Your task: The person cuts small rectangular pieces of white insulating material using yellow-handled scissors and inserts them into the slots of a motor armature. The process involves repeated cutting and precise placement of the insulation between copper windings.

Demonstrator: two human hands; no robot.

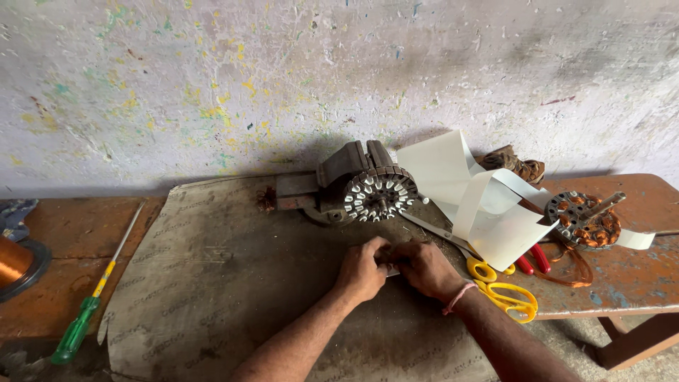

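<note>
Both hands meet at frame centre on a worn mat (212, 283) covering the desk (629, 276). Left hand (362, 272) and right hand (424, 267) have fingers pinched together on a small pale strip (391, 271), mostly hidden. At 12 o'clock: motor core (378, 194) in a vise (332, 180). At 3 o'clock: yellow scissors (506, 297), white sheet (481, 205). At 9 o'clock: green screwdriver (81, 325).
</note>
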